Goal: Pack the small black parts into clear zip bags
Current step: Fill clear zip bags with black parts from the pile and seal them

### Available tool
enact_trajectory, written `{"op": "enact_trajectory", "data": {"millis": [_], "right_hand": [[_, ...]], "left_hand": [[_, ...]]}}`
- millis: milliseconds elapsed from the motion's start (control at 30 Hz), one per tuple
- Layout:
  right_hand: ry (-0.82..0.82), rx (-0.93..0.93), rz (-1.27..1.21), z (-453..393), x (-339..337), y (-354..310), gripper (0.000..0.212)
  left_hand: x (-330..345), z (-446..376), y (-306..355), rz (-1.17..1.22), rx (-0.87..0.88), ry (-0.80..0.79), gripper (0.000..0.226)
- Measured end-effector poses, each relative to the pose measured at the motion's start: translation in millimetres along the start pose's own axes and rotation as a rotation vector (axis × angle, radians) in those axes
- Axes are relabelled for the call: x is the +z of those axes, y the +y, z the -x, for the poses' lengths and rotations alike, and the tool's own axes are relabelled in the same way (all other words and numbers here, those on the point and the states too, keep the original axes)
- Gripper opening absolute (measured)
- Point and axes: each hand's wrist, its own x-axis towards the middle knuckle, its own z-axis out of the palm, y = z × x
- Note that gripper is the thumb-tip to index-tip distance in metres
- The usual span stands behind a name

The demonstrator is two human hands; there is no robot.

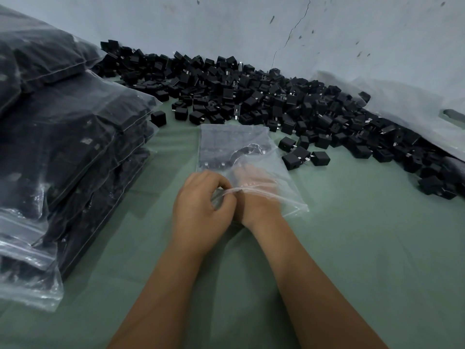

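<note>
Your bag (pixel 254 157) is thin clear plastic, glossy and creased. The parts (pixel 254 96) look like matt black plastic, some with small shiny metal prongs. Stacked bags (pixel 75 137) along the table's left edge share that glossy film. The table (pixel 364 235) wears smooth matt green cloth.

Green cloth surface (pixel 352 248) spread across the near and middle ground. Pale wall (pixel 226 26) at the far side, marked with dark specks; thin crack (pixel 292 28) running down right of centre.
</note>
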Motion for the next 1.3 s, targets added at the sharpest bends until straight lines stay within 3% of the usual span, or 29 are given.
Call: {"op": "enact_trajectory", "data": {"millis": [133, 200, 333, 467, 533, 633, 733, 833, 933, 1067, 1233, 1300], "right_hand": [[-0.017, -0.033, -0.056, -1, 0, 1, 0.013], [0.080, -0.098, 0.020, 10, 3, 3, 0.010], [0.471, -0.249, -0.075, 37, 10, 8, 0.007], [1.095, -0.520, -0.018, 52, 15, 27, 0.024], [1.227, -0.447, -0.150, 47, 9, 44, 0.024], [1.125, -0.019, -0.568, 25, -4, 77, 0.023], [0.859, 0.122, -0.761, 5, -4, 115, 0.045], [0.634, 0.121, -0.512, -6, 2, 139, 0.065], [0.536, 0.118, -0.106, -17, 7, 140, 0.056], [0.722, 0.101, 0.081, -19, 8, 134, 0.041], [0.787, 0.162, -0.209, -4, 12, 130, 0.030], [0.895, 0.209, -0.376, 6, 14, 125, 0.028]], "left_hand": [[0, 0, -1, -0.001, 0.004, -0.005, 0.011], [1, 0, -2, -0.009, -0.002, -0.009, 0.007], [4, 0, -8, -0.059, -0.089, -0.070, 0.006], [8, -2, -14, -0.143, -0.132, -0.183, 0.017], [9, -2, -13, -0.219, -0.109, -0.254, 0.016], [9, -2, -11, -0.255, -0.093, -0.294, 0.012], [10, -2, -10, -0.283, -0.098, -0.303, 0.010], [9, -2, -10, -0.277, -0.106, -0.318, 0.013], [9, -4, -8, -0.273, -0.112, -0.320, 0.013], [8, -3, -9, -0.289, -0.114, -0.317, 0.011], [8, -3, -8, -0.273, -0.123, -0.311, 0.011], [7, -4, -9, -0.249, -0.134, -0.303, 0.012]]}}
